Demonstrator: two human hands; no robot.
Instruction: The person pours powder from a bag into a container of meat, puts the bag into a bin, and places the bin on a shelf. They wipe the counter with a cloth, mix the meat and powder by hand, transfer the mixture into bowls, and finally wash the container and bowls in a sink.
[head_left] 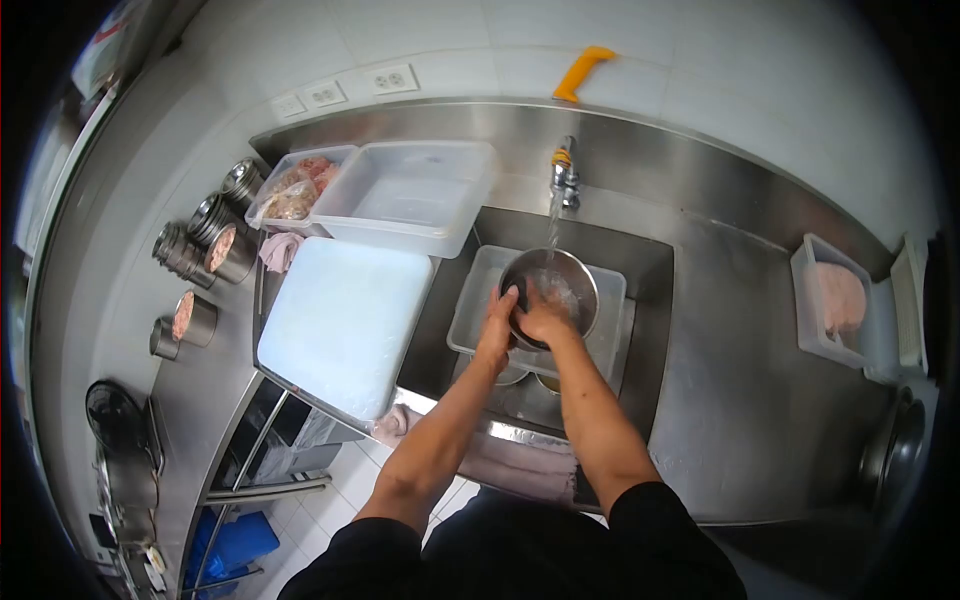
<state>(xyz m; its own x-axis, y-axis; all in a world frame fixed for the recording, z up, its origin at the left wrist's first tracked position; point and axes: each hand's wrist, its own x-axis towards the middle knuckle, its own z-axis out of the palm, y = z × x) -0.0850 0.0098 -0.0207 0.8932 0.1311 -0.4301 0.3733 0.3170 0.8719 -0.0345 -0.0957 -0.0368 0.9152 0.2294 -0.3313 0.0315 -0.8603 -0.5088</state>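
A round metal bowl (583, 277) sits tilted over a clear plastic tub (606, 290) in the sink (655, 275). Water runs into it from the faucet (565, 180). At its left rim my left hand (498, 322) has its fingers closed round the edge. My right hand (545, 318) reaches over the near rim, fingers bent inward. Between the two hands shows a small dark thing (519, 290), mostly covered by fingers; I cannot tell what it is. More metal containers (511, 376) lie under the bowl, partly hidden by my forearms.
Left of the sink lie a white cutting board (345, 325), a plastic bin (410, 190) and a tub of bagged meat (293, 195). Metal canisters (185, 255) stand further left. A tub of pink meat (838, 298) is at the right. A folded towel (515, 465) hangs at the front edge.
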